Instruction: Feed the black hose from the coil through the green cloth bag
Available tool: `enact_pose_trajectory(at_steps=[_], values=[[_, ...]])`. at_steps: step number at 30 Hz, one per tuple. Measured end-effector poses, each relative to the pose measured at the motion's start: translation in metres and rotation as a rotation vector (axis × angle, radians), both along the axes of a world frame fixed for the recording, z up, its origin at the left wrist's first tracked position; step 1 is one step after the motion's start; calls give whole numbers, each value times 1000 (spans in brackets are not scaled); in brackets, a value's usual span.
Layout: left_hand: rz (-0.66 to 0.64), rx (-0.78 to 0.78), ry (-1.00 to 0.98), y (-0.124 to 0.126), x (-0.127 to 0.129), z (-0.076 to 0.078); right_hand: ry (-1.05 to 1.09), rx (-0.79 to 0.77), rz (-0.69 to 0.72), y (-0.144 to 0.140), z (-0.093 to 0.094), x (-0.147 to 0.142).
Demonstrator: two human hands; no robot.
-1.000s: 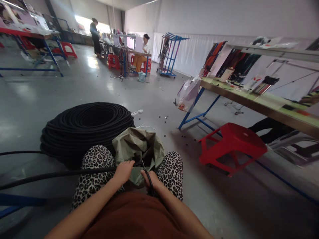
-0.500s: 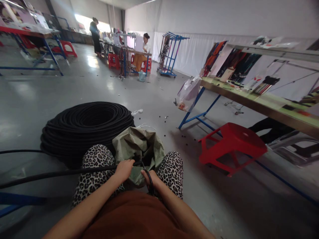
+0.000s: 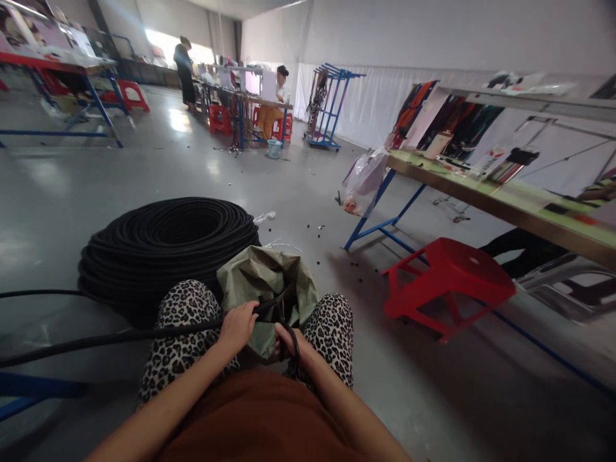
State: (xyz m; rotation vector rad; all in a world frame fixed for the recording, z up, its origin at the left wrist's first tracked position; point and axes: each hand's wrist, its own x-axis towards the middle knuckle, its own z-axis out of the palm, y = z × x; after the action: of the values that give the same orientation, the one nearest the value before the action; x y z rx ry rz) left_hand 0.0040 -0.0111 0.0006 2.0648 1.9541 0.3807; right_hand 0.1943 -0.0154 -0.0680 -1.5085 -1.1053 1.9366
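Nearest: I have the left hand (image 3: 237, 326) wrapped round the black cord (image 3: 129, 335), which runs in from the left over one of the knees (image 3: 190, 308) to the mouth of the olive sack (image 3: 245, 269). Right hand (image 3: 302, 344) grasps the scissors (image 3: 295, 342) by the dark handles; from my distant seat I can't tell whether the blades touch cord. Sack sits between the knees, mouth gaping upward. I judge the step in hand as snipping cord over it; the next move calls for a steady left grip, blades square across, clear of that hand. Just beyond, left: big black coil (image 3: 129, 247), flat on the floor (image 3: 298, 192). Right: red stool (image 3: 462, 260) beside a long worktable (image 3: 471, 197). Far off: one person standing (image 3: 183, 74), another seated (image 3: 268, 119).
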Motion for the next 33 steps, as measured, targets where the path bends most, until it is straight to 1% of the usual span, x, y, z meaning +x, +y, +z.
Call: enact_pose_trajectory(at_steps=[4, 10, 15, 20, 28, 33], values=[[-2, 44, -34, -3, -1, -2, -21, 99, 46, -2, 3, 2], [-22, 28, -26, -5, 0, -3, -59, 132, 106, -4, 12, 1], [-35, 13, -21, -7, 0, -6, -42, 139, 144, -3, 8, 0], [-51, 0, -7, -9, 0, -9, -69, 139, 143, -1, 8, -1], [-71, -20, 5, -11, 1, -7, -121, 222, 187, -1, 7, 0], [-80, -36, 8, -11, 1, -7, -145, 239, 209, -1, 7, 0]])
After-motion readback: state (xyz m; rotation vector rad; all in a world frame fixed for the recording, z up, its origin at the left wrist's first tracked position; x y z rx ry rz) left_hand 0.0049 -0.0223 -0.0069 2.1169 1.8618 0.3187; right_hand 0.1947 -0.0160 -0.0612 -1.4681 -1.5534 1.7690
